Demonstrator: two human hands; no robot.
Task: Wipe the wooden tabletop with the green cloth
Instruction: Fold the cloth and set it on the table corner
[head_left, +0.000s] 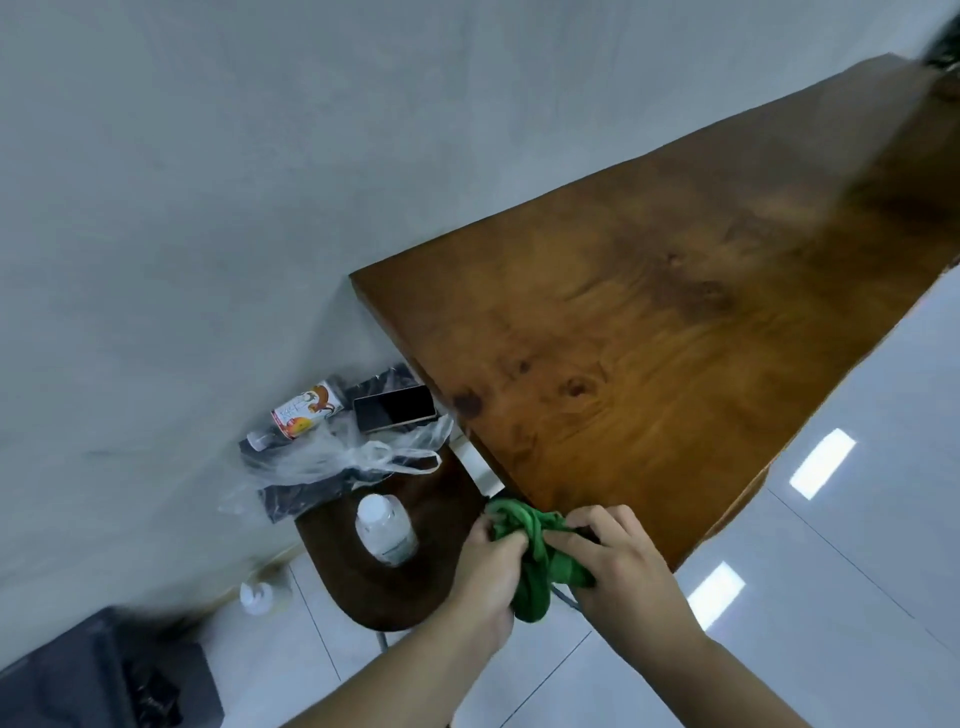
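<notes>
Both hands (550, 566) around bunched green cloth (535, 561) beside wooden tabletop (675, 312)

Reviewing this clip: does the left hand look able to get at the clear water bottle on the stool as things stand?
Probably yes, once it lets go. The left hand sits just right of the water bottle with nothing between them, but both it and the right hand are gripping the bunched green cloth.
</notes>
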